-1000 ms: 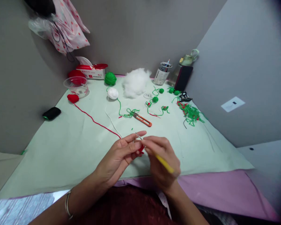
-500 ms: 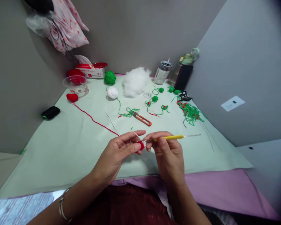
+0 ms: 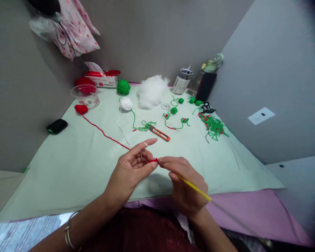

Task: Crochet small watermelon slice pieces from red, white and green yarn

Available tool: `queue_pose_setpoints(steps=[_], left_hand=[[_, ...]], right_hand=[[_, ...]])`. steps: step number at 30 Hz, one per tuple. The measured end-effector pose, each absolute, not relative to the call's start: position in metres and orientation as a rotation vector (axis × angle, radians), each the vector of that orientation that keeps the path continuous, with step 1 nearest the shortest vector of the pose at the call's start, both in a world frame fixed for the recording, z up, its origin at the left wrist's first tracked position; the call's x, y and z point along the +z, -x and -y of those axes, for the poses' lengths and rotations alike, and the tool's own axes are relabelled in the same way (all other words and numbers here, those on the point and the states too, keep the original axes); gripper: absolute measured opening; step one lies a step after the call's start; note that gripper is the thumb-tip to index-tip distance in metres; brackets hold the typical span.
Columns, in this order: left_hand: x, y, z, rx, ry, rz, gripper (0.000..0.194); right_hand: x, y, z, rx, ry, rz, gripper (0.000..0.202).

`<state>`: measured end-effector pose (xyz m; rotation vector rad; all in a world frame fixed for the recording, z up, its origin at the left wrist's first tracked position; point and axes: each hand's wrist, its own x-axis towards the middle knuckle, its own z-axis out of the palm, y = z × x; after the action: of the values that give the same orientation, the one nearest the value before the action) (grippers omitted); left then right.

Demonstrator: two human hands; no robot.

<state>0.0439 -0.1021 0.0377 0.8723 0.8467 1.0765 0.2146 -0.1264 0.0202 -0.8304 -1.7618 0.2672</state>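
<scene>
Two bare hands met above the near edge of a table draped in a pale green cloth (image 3: 78,182). The left hand (image 3: 128,171) was pinching a small, soft-looking piece of red yarn work (image 3: 153,160) between its thumb and fingers, with the forefinger raised and a strand of thin white yarn (image 3: 145,144) looped over it. The right hand (image 3: 187,183) was closed around a slender crochet hook with a yellow handle (image 3: 195,189), its tip end against the red piece; fingers hid the exact point of contact. The hook's far metal end, blurred, slanted toward the table's near right.

The red piece seemed nearly weightless and pliable — likely to squash or twist under pressure — so a light pinch at its rim, close to the stitches, suited it best. The hook looked stiff, light and perhaps a little slick on its metal; the yellow handle was the natural place to hold.

A thick red strand (image 3: 102,133) ran from a red yarn bundle (image 3: 81,109) near the table's left edge toward the left hand, beside the white yarn, which led from a round white ball (image 3: 126,104) nearer the far edge. Just beyond the hands, at mid-table, lay orange-handled thread snips (image 3: 160,133). A loose green and red yarn tangle (image 3: 215,128) rested by the right edge.
</scene>
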Motion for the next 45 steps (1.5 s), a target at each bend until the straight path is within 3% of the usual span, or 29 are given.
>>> queue_pose_setpoints(steps=[5,11,13,22,28,37,45], left_hand=[[0.038,-0.047,0.102,0.986,-0.623,-0.731,0.049],[0.039,-0.043,0.096,0.942,-0.547,-0.700,0.042],[0.040,-0.045,0.097,0.964,-0.627,-0.718,0.043],[0.034,-0.048,0.096,0.938,-0.563,-0.698,0.043],[0.035,-0.044,0.093,0.958,-0.555,-0.708,0.031],[0.042,-0.044,0.098,0.942,-0.765,-0.724,0.029],[0.039,-0.040,0.096,0.910,-0.820,-0.764,0.039]], right_hand=[[0.015,-0.212,0.129,-0.057,0.925,1.890,0.036],[0.019,-0.210,0.115,0.658,0.867,1.344,0.026],[0.021,-0.207,0.113,0.756,0.847,1.324,0.023],[0.015,-0.207,0.120,0.189,0.900,1.717,0.033],[0.022,-0.209,0.113,0.774,0.856,1.260,0.023],[0.017,-0.212,0.113,0.971,0.828,1.208,0.019],[0.017,-0.213,0.113,1.109,0.794,1.128,0.017]])
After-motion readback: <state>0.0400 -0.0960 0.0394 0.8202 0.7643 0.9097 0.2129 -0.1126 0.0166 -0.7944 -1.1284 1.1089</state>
